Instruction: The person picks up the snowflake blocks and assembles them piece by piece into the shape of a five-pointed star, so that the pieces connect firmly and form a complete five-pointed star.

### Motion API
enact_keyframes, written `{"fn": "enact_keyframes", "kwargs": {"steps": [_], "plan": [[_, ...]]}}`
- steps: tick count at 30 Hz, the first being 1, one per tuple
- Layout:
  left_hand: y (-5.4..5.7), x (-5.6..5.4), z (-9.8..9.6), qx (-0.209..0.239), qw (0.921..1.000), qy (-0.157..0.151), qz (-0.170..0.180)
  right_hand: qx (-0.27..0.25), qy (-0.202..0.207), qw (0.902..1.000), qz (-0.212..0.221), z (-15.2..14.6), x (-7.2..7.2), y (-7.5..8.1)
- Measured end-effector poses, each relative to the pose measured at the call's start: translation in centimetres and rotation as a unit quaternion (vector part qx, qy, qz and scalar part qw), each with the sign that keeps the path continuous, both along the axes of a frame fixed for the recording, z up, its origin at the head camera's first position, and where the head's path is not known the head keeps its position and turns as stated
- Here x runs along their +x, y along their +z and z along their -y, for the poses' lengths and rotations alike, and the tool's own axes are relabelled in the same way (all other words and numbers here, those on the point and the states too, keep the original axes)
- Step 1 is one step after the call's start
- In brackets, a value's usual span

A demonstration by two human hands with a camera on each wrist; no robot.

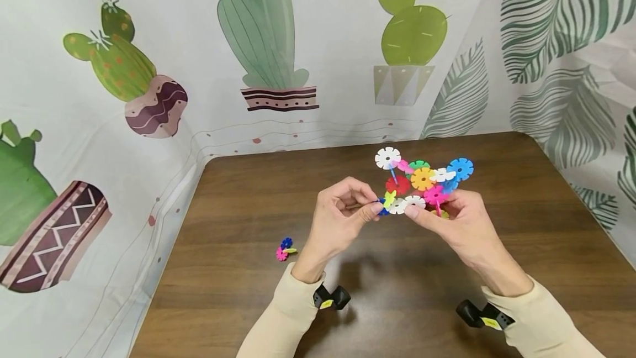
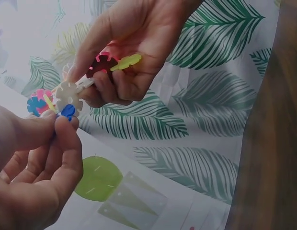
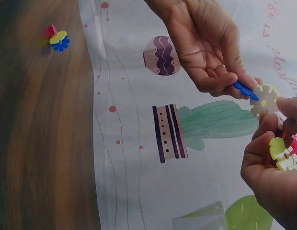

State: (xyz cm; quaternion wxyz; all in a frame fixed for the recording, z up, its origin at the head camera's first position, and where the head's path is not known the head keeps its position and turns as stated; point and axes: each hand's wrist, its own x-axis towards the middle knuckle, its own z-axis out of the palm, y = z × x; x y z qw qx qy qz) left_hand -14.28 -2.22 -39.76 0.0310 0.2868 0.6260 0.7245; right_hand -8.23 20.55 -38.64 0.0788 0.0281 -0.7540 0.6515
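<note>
My right hand [image 1: 462,225] grips a cluster of interlocking plastic snowflake discs [image 1: 422,179], joined edge to edge in white, red, orange, pink, green and blue. Its thumb lies on a white disc [image 1: 414,202] at the near side. At the cluster's left end, my left hand [image 1: 343,209] pinches a dark blue disc [image 2: 68,111] between thumb and fingertips. This blue disc meets the edge of a white disc [image 3: 264,100], and a yellow-green disc [image 1: 390,199] sits beside it. Part of the cluster is hidden behind the right fingers.
A small joined group of discs [image 1: 285,249], dark blue, pink and yellow-green, lies on the brown wooden table [image 1: 233,214] left of the left hand. A white cloth [image 1: 338,54] printed with cacti and leaves stands behind the table. Each wrist wears a black camera [image 1: 332,297].
</note>
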Motion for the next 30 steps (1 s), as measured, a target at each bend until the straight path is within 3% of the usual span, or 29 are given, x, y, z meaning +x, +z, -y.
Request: {"fn": "enact_keyframes", "kwargs": {"steps": [6, 10, 14, 20, 30], "plan": [[0.1, -0.4, 0.5, 0.001, 0.9993, -0.037, 0.008, -0.014, 0.004, 0.9999, -0.004, 0.1, -0.3, 0.2], [0.4, -0.6, 1.0, -0.022, 0.9979, -0.056, 0.021, 0.012, 0.010, 0.9998, -0.009, 0.3, -0.4, 0.3], [0.3, -0.6, 0.9, -0.045, 0.9972, -0.056, 0.021, 0.057, 0.020, 0.9980, -0.018, 0.5, -0.4, 0.3], [0.0, -0.5, 0.3, -0.028, 0.9972, -0.066, 0.020, 0.107, 0.071, 0.9914, -0.024, 0.3, -0.5, -0.2], [-0.1, -0.2, -0.3, -0.019, 0.9979, -0.043, 0.045, 0.129, 0.100, 0.9867, 0.002, 0.4, -0.5, -0.4]]}}
